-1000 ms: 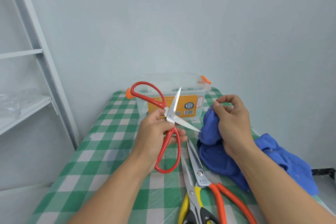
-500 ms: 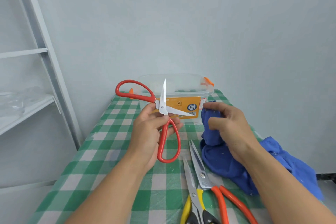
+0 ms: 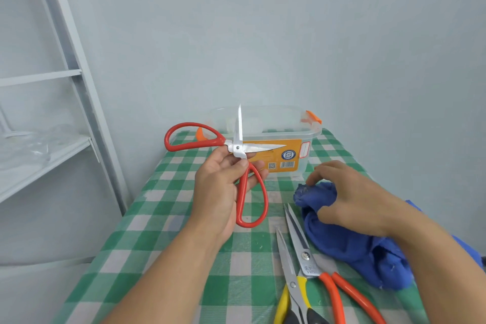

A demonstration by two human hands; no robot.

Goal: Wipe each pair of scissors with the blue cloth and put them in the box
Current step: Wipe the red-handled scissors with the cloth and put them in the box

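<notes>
Left hand (image 3: pixel 220 192) holds splayed red scissors (image 3: pixel 238 149); right hand (image 3: pixel 352 197) grips blue cloth (image 3: pixel 349 247)

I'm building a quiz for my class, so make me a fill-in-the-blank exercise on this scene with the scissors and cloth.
The left hand holds the red scissors with blades ____.
The cloth under the right hand is ____.
The clips on the box are ____.
Missing: open; blue; orange.

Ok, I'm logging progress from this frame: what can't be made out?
Head view:
- Yellow-handled scissors and orange-handled scissors: handles cut off by bottom edge.
- Blue cloth: partly under right hand.
- Box: floor hidden by its label and red scissors in left hand.
- Label print: too small.
</notes>
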